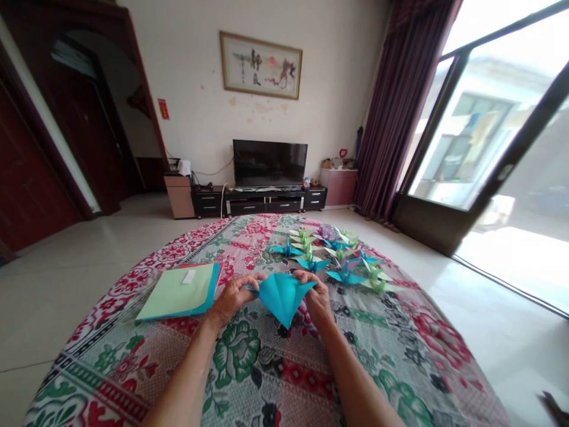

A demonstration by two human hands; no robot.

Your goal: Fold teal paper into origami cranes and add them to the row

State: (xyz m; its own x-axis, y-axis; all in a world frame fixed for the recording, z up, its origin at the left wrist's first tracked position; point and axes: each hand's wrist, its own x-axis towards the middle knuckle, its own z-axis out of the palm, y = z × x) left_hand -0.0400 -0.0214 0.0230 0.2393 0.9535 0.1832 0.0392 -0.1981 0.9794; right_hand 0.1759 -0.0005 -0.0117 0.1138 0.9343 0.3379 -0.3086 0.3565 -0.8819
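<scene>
A blue folded sheet of origami paper (282,296) is stretched between my two hands above the table, one corner pointing down toward me. My left hand (235,296) pinches its left corner between thumb and fingers. On the other side, my right hand (316,296) grips the right corner the same way. Left of my left hand lies a stack of coloured paper (178,290), pale green on top with blue and red edges showing below. A small white slip (189,277) rests on that stack. Beyond my right hand stand several folded paper cranes (347,273) in blue, green and purple.
The round table wears a flowered cloth (240,350) in red, green and grey. Past its far edge, a television (270,163) stands on a low cabinet (267,201). A purple curtain (395,107) and glass door (489,130) are at right; a dark red door (31,166) is at left.
</scene>
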